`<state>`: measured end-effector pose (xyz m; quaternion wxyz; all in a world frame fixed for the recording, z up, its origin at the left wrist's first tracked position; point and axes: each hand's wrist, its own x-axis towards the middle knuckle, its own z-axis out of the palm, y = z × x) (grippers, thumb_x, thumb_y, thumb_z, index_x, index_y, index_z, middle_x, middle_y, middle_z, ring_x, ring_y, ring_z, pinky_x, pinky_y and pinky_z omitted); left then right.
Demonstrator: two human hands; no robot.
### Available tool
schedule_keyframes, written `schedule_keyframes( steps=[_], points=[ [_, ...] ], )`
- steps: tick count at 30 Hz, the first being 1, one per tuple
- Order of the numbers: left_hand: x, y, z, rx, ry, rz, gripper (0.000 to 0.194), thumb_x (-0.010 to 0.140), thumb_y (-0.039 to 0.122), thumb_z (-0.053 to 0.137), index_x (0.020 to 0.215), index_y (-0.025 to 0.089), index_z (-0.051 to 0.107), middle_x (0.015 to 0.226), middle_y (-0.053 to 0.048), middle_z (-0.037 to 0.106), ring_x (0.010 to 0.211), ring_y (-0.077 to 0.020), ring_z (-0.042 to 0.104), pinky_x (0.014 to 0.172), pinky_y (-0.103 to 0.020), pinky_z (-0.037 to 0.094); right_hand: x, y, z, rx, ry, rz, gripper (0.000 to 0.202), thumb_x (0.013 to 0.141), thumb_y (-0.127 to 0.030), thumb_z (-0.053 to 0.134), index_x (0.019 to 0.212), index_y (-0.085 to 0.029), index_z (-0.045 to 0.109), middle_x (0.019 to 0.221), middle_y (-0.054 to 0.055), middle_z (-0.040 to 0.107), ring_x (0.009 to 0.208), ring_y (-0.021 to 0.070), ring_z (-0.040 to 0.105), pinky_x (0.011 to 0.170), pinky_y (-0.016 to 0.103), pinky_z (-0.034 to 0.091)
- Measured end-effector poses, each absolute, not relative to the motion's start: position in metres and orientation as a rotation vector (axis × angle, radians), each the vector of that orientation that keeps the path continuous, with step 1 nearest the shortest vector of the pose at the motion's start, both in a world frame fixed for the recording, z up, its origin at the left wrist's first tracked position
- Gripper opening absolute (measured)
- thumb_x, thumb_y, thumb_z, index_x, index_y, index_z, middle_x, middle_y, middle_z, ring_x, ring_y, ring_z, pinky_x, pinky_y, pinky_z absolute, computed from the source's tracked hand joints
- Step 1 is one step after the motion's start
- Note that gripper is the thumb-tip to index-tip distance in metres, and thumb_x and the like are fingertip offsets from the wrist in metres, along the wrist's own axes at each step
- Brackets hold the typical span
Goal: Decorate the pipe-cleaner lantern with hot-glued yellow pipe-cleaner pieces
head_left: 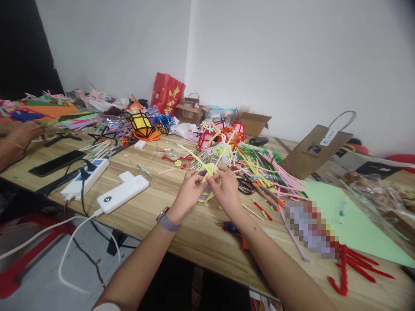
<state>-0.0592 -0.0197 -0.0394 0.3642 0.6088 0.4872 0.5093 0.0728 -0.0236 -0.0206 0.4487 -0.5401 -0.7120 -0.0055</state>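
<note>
My left hand (188, 192) and my right hand (227, 190) meet over the table's front half, fingertips pinched on a yellow-green pipe-cleaner piece (209, 168). Loose yellow stems stick out of it, one pointing up and left. Purple panels show below and between my hands, edged in yellow; it looks like a small lantern, partly hidden by my fingers. Behind it stands a lilac and yellow pipe-cleaner bunch (223, 151). Beside my right forearm lies a dark blue glue gun (231, 227) with an orange trigger. Orange-handled pliers (267, 196) rest right of that hand.
A white power bank (125, 193), a power strip (86, 177) and a phone (56, 163) lie left, with cables hanging. A yellow-and-black lantern (141, 124) stands behind. Paper bag (316, 149), green sheet (353, 220) and red pipe cleaners (344, 270) are right. Another person's hand (19, 138) is far left.
</note>
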Motion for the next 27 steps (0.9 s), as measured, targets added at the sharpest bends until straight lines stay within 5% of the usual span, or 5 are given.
schedule_keyframes(
  steps=[7,15,27],
  points=[
    [-0.061,-0.018,-0.037,1.756,1.334,1.295,0.009,0.081,0.021,0.061,0.076,0.016,0.066,0.119,-0.013,0.053,0.122,-0.0248,0.050,0.101,-0.039,0.042,0.080,-0.019,-0.025,-1.367,-1.696,-0.023,0.018,0.080,-0.038,0.065,0.072,-0.021,0.067,0.119,0.014,0.063,0.116,0.0303,0.054,0.098,0.049,0.036],
    [-0.061,-0.019,-0.033,1.885,1.387,1.285,0.015,0.082,0.021,0.060,0.067,0.017,0.061,0.115,-0.013,0.056,0.124,-0.0258,0.048,0.104,-0.041,0.040,0.076,-0.014,-0.031,-1.316,-1.708,0.114,0.015,0.080,-0.030,0.063,0.073,-0.021,0.072,0.130,0.014,0.060,0.125,0.0311,0.050,0.103,0.052,0.033],
    [-0.090,-0.012,-0.025,2.077,1.177,1.139,0.024,0.084,0.022,0.056,0.103,0.018,0.070,0.121,-0.012,0.055,0.120,-0.0246,0.051,0.097,-0.036,0.047,0.085,-0.013,-0.027,-1.250,-1.766,0.181,0.017,0.081,-0.031,0.060,0.074,-0.020,0.069,0.116,0.014,0.064,0.113,0.0287,0.057,0.097,0.044,0.040]
  ],
)
